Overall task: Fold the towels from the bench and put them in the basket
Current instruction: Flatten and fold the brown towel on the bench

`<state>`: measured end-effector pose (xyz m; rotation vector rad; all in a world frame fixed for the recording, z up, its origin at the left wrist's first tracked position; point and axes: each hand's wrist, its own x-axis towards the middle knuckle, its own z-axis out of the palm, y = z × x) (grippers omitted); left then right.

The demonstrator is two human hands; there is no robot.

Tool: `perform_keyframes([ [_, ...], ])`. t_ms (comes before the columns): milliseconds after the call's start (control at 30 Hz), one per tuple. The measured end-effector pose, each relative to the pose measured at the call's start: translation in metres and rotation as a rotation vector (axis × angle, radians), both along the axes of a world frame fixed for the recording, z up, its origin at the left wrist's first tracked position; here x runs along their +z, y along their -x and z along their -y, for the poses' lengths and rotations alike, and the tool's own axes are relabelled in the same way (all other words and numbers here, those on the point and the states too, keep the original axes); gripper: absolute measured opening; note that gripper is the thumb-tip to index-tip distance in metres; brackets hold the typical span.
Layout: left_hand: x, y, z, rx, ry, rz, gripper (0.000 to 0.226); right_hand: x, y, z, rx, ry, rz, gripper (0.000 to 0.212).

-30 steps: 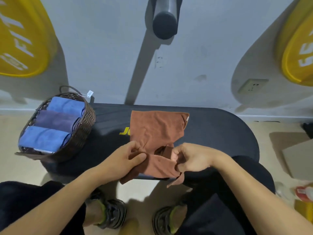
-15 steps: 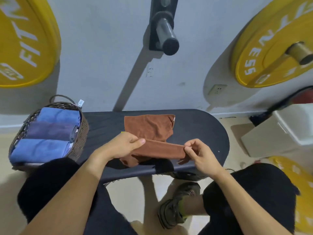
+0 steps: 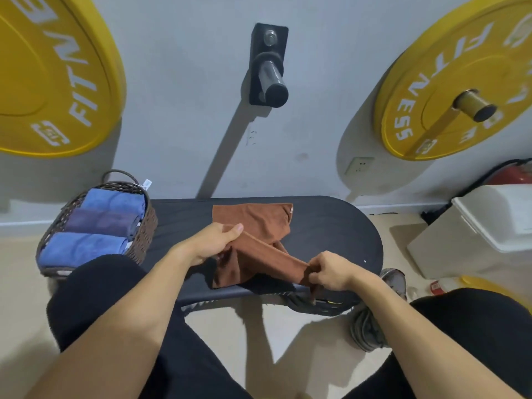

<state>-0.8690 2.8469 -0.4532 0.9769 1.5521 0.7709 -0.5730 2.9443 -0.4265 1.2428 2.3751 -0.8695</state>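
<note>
Pinching the towel edge, left hand at 10 o'clock, right hand at 4, each should pull taut, then lay the fold squarely on the bench.

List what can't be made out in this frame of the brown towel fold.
Head view only:
- Brown microfibre towel: its near middle is hidden under the left hand; the end is bunched inside the right hand.
- Dark woven wicker basket: whatever lies beneath the three rolled towels is covered, and a black-clad knee hides its near corner.
- White tag on the basket: too small to read.
</note>
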Motion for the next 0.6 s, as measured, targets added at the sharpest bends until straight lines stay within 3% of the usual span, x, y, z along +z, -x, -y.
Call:
perform_keyframes([
  [133, -0.006, -0.014, 0.022, 0.064, 0.036, -0.007, 0.040, -0.001, -0.011, -0.005, -0.170, 0.179, -0.182, 0.016],
  [300, 0.009, -0.029, 0.033, 0.121, -0.013, -0.240, 0.044, -0.001, -0.022, -0.014, -0.311, 0.156, -0.427, 0.022],
  [433, 0.014, -0.031, 0.042, 0.290, -0.151, -0.240, 0.036, -0.002, -0.023, -0.018, -0.247, 0.228, -0.471, 0.028],
  [600, 0.000, -0.024, 0.038, 0.353, -0.107, -0.161, 0.032, -0.001, -0.028, -0.044, -0.214, 0.479, -0.461, 0.024],
])
